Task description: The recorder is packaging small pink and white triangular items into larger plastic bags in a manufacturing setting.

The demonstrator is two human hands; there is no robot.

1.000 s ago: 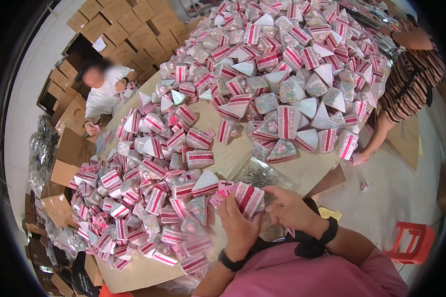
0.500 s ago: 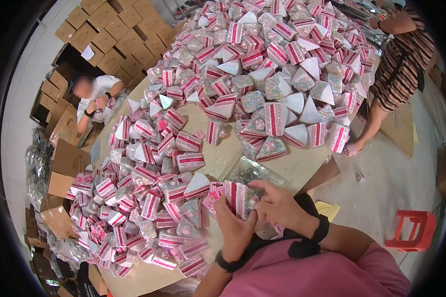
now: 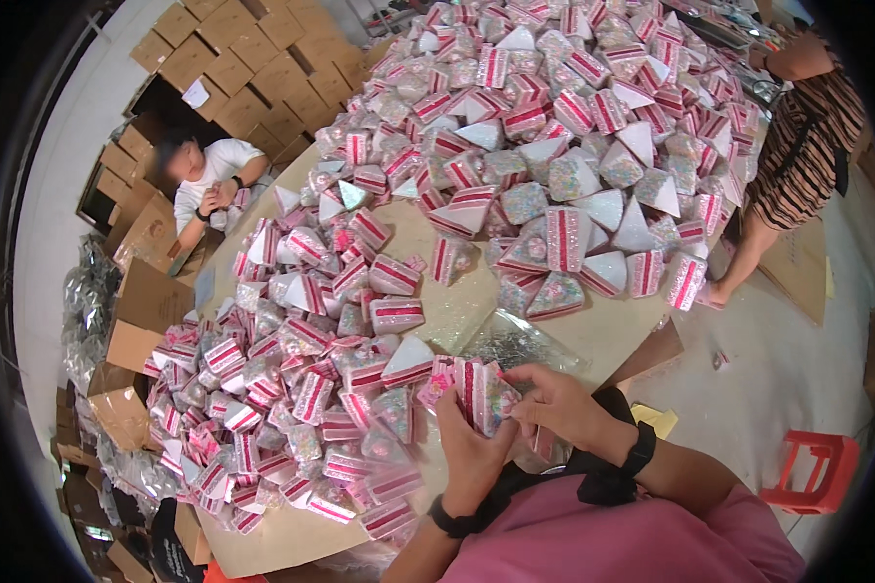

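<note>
A pink and white cake-slice ornament (image 3: 473,387) is held at the table's near edge, its darker pink stripe facing up. My left hand (image 3: 470,455) is closed around its lower left side. My right hand (image 3: 566,406) is at the decorated right side, thumb and forefinger pinched close together there. Whether they grip some small part of it is too small to tell. A pink printed card (image 3: 437,383) sticks out at the ornament's left. Beyond my hands lies clear plastic film (image 3: 520,340) on the table.
Many similar wrapped cake slices (image 3: 564,238) are heaped across the table (image 3: 292,539). One person (image 3: 214,175) sits at the far left; another in a striped garment (image 3: 802,146) stands at the right. Cardboard boxes (image 3: 228,73) are stacked behind. A red stool (image 3: 815,473) stands on the floor.
The whole view has shifted, so the scene sits further right and a little lower. My left hand still holds the cake slice; my right fingers remain at its right side.
</note>
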